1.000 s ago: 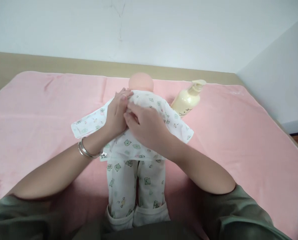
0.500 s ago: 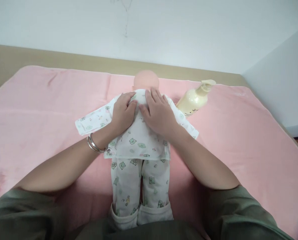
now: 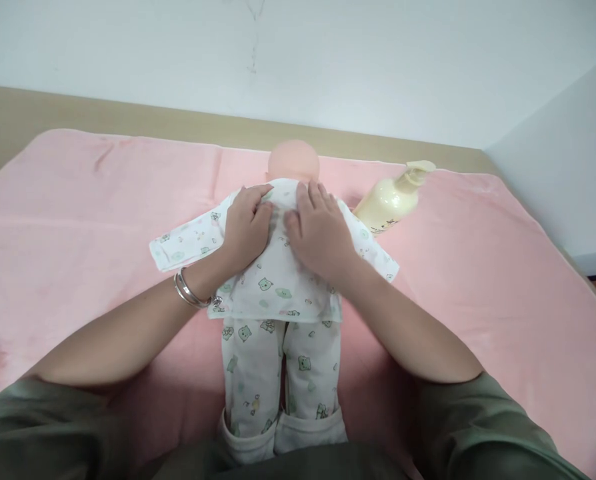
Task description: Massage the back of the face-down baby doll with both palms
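A baby doll [image 3: 293, 160] lies on a pink sheet, its bald head at the far end. It wears a white top [image 3: 278, 287] and white trousers [image 3: 255, 373], both printed with small green animals. My left hand [image 3: 249, 223] rests on the upper left of the top, fingers loosely stretched. On the upper right of the top lies my right hand [image 3: 321, 230], palm down with the fingers extended. The doll's face is not visible, and its arms are hidden by the spread sleeves.
A cream pump bottle [image 3: 391, 200] leans beside the doll's right-hand sleeve. The pink sheet [image 3: 478, 280] covers a wooden surface [image 3: 143, 120] that meets a white wall [image 3: 378, 67]. Silver bangles [image 3: 188, 288] circle my left wrist.
My right hand has shifted slightly to the right and down over the top. My left hand stays in place. The doll and bottle look nearly the same.
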Demonstrator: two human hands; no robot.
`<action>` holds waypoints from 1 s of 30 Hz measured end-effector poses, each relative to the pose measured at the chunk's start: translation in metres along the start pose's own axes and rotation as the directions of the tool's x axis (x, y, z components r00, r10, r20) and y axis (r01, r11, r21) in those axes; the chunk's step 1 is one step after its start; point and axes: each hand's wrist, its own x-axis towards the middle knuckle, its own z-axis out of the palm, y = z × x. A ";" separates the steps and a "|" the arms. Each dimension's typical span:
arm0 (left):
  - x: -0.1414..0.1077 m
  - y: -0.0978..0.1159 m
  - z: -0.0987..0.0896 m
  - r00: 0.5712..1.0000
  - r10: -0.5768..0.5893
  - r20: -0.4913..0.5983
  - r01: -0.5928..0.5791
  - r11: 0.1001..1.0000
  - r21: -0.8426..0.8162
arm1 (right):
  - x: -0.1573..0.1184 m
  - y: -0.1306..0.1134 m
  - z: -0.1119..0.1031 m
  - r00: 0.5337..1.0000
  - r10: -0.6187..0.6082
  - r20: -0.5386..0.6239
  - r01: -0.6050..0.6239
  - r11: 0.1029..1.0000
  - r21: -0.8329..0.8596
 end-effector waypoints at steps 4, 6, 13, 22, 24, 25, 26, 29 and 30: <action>0.000 -0.001 0.000 1.000 -0.031 -0.004 0.031 0.999 -0.031 | -0.028 -0.027 0.007 0.972 -0.234 -0.020 0.231 0.968 -0.095; 0.000 -0.001 -0.002 0.999 -0.034 0.009 0.035 0.999 -0.035 | -0.025 -0.024 0.005 0.958 -0.285 0.025 0.286 0.956 -0.072; 0.000 0.002 -0.003 1.000 -0.020 0.009 0.020 0.999 -0.047 | 0.017 0.011 -0.002 0.996 -0.080 0.047 0.077 0.996 0.050; 0.000 -0.002 -0.001 0.999 -0.032 -0.025 0.030 0.997 -0.076 | -0.018 -0.021 0.009 0.997 -0.066 -0.051 0.059 0.990 -0.126; -0.001 -0.002 0.000 0.999 -0.049 -0.022 0.047 0.995 -0.083 | -0.029 -0.030 0.013 0.985 -0.157 -0.068 0.144 0.975 -0.167; -0.001 -0.001 -0.001 0.998 -0.058 -0.020 0.056 0.995 -0.084 | -0.032 -0.032 0.014 0.977 -0.203 -0.071 0.188 0.967 -0.172; -0.001 -0.001 -0.001 0.998 -0.065 -0.019 0.063 0.995 -0.082 | -0.033 -0.032 0.014 0.969 -0.238 -0.070 0.224 0.961 -0.165; 0.001 0.002 -0.003 0.999 -0.052 0.003 0.053 0.997 -0.048 | -0.021 -0.022 0.010 0.962 -0.271 -0.023 0.268 0.960 -0.077; 0.003 0.003 -0.004 0.999 -0.030 0.024 0.031 0.999 -0.023 | -0.014 -0.016 0.008 0.962 -0.271 0.002 0.271 0.962 -0.037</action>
